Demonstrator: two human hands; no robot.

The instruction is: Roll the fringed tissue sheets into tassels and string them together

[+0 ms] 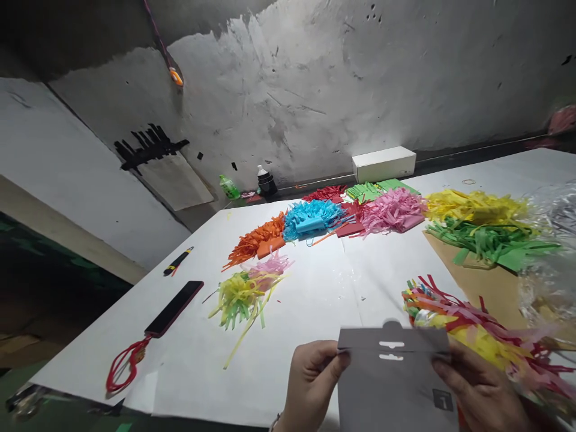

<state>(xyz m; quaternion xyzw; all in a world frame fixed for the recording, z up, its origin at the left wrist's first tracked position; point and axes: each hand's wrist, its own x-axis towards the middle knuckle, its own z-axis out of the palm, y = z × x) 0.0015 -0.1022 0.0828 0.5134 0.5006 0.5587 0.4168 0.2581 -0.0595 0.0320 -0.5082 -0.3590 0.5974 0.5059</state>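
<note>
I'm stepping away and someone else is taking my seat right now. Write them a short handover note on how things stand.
Left hand and right hand both grip a grey packet by its top corners, low over the white table.
A mixed-colour fringe bundle lies just behind the packet; a smaller yellow-green-pink one sits to the left.
Cut paper piles in orange, blue, pink, yellow and green line the far side.
Done: two bundles are made up. Left: the packet looks unopened; piles remain.

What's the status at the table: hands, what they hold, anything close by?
Left hand and right hand both grip the grey card package by its edges. Multicoloured paper strips lie right behind it. Black phone well off left.
</note>
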